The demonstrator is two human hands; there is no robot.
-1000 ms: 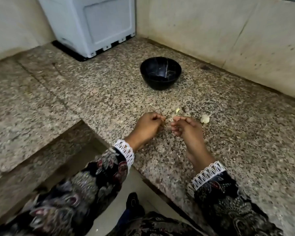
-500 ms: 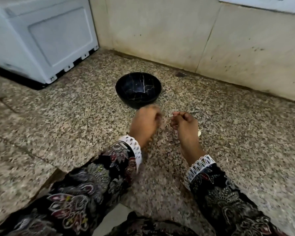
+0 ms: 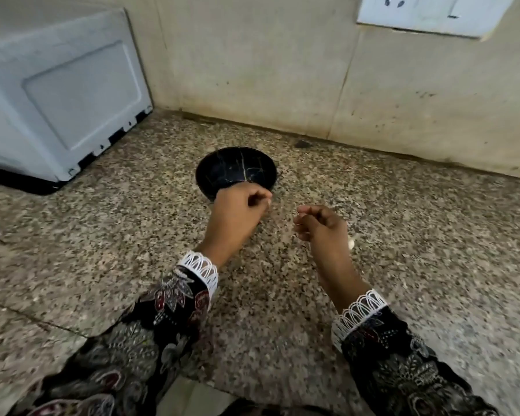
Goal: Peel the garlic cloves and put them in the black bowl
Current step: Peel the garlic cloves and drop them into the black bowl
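no legible txt, labels or nos., view blurry

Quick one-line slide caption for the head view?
Left hand at the near rim of the black bowl, fingers curled; right hand beside it above the granite counter.

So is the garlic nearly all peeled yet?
Not nearly. The round black marbled bowl shows no cloves inside. The left hand, curled by the bowl's rim, may pinch something small; too blurry to tell. The right hand looks empty. One pale garlic piece waits on the speckled granite counter.
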